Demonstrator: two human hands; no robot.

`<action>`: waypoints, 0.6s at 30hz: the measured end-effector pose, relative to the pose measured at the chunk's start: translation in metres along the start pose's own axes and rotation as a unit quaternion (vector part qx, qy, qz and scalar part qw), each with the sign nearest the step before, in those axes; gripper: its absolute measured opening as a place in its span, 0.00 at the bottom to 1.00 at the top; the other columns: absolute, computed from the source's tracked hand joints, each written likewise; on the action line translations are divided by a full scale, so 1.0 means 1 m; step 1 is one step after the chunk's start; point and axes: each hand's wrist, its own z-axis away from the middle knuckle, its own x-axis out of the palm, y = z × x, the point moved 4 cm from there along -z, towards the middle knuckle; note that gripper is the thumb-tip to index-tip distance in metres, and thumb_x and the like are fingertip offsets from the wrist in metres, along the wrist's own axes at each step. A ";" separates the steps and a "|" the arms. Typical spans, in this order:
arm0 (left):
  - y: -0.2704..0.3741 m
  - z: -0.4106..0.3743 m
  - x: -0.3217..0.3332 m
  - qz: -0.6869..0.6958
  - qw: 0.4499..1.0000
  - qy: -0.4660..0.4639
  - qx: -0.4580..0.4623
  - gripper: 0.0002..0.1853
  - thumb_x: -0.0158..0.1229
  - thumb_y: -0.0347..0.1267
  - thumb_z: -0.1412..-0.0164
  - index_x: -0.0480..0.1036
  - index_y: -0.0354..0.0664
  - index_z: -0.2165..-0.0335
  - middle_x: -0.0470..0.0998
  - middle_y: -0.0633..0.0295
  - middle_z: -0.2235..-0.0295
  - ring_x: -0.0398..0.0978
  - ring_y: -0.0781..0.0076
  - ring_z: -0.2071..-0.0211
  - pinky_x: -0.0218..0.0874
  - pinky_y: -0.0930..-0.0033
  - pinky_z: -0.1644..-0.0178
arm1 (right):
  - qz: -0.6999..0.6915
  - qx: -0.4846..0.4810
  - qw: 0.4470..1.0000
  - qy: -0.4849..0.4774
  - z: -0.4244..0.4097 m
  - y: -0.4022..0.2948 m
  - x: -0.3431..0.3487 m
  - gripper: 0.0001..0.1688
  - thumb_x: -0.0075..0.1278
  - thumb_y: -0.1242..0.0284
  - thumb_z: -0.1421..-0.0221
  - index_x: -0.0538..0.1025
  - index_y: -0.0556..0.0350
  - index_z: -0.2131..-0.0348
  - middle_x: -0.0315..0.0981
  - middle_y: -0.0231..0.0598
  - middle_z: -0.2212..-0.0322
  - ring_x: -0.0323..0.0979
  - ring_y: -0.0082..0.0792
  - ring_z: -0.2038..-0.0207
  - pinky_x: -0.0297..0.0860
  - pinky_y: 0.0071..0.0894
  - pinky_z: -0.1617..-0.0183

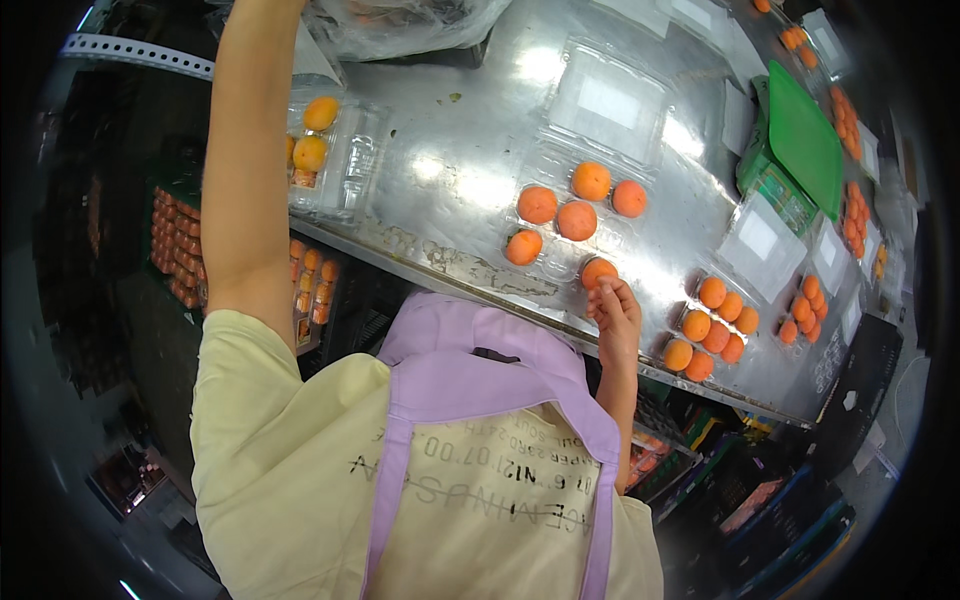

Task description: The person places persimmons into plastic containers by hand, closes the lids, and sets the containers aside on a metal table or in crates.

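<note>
My right hand point(616, 307) has its fingertips on the lower edge of an orange, apricot-like fruit point(598, 271). That fruit sits at the near right corner of a clear plastic clamshell tray point(556, 253). Several more orange fruits point(577, 220) rest in the same tray, with bare hollows between some of them. The clamshell's lid point(607, 97) lies folded back on the metal table, a white label on it. My left forearm point(251, 150) reaches up past the top edge of the picture, so the left hand is out of view.
At left, a clear clamshell point(358, 161) holds yellower fruit, partly behind my arm. A filled clamshell point(709, 326) stands at right, near a green box point(795, 142). A plastic bag point(405, 30) lies at the back. Stacked fruit packs point(176, 244) stand beyond the table edge point(450, 281).
</note>
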 end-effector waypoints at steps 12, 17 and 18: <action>-0.124 0.276 0.086 -0.356 0.870 -0.336 -0.055 0.24 0.69 0.40 0.62 0.72 0.42 0.64 0.71 0.61 0.68 0.68 0.63 0.68 0.62 0.64 0.64 | 0.143 -0.033 0.989 -0.028 -0.002 0.009 0.004 0.10 0.49 0.74 0.43 0.71 0.59 0.61 0.69 0.26 0.72 0.64 0.16 0.69 0.63 0.16 0.64; -0.133 0.300 0.090 -0.434 0.839 -0.322 -0.064 0.26 0.68 0.42 0.64 0.71 0.41 0.66 0.69 0.60 0.69 0.65 0.61 0.65 0.60 0.62 0.60 | 0.223 -0.058 0.973 -0.036 -0.006 0.017 0.003 0.13 0.50 0.74 0.45 0.71 0.61 0.60 0.69 0.29 0.71 0.65 0.18 0.68 0.64 0.17 0.63; -0.135 0.303 0.091 -0.444 0.832 -0.325 -0.065 0.26 0.68 0.42 0.63 0.71 0.41 0.65 0.69 0.60 0.68 0.65 0.61 0.65 0.60 0.61 0.60 | 0.244 -0.068 0.967 -0.039 -0.006 0.017 0.004 0.13 0.50 0.74 0.45 0.71 0.61 0.60 0.70 0.30 0.72 0.65 0.18 0.68 0.64 0.17 0.64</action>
